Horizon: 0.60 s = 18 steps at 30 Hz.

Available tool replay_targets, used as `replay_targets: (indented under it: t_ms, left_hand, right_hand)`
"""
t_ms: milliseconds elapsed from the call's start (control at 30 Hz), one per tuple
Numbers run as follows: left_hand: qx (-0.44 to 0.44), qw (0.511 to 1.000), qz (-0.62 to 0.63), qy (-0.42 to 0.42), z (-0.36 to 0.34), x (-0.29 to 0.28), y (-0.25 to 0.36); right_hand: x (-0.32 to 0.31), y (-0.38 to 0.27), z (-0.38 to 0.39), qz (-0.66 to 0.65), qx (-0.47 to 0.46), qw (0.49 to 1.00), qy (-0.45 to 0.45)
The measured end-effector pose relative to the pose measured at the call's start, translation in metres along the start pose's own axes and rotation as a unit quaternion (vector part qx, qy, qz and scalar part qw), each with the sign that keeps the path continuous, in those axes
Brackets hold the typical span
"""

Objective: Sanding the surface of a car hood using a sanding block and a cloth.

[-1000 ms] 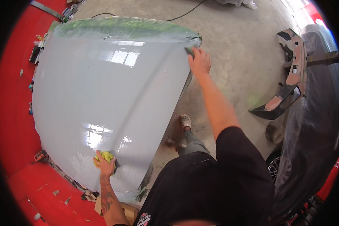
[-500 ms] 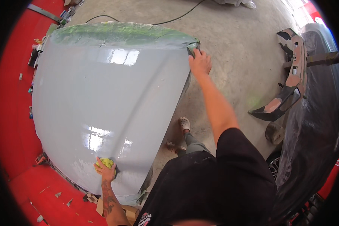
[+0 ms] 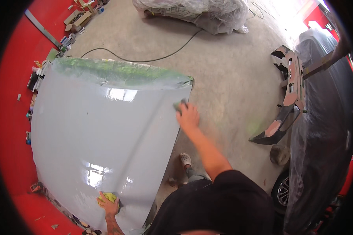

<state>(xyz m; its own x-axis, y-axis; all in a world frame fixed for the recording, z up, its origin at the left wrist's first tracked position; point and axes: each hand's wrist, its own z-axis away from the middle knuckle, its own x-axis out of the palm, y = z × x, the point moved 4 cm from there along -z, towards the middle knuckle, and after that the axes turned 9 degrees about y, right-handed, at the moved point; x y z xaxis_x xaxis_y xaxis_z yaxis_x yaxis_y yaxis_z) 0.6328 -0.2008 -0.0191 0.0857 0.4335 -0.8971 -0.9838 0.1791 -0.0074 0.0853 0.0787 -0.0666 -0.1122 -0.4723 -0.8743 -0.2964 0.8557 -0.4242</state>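
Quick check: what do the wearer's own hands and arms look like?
The left hand and right hand wear no gloves. A black short sleeve covers the right upper arm. Tattoo-like markings show on the left forearm.

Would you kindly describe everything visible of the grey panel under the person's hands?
The grey panel is broad and gently curved, like painted bodywork, its glossy surface showing window-like reflections and a darker diagonal band. Green-stained covering runs along its far edge. It faces up, filling much of the view's left half; its underside is hidden. Near its right edge, the right hand holds a dark green block to it; at its near end, the left hand rests on a yellow-green cloth.
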Motion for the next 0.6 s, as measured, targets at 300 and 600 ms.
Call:
replay_targets:
  t_ms: [300,600]
  left_hand:
    - [-0.012,0.999,-0.024,-0.018,-0.002,-0.004,0.008]
    - [-0.005,1.000,-0.022,-0.012,0.004,-0.007,0.007]
  right_hand:
    - [-0.001,0.014,-0.062,0.045,0.017,0.996,0.072]
    - [-0.007,-0.057,0.060,-0.007,-0.199,0.980,-0.026]
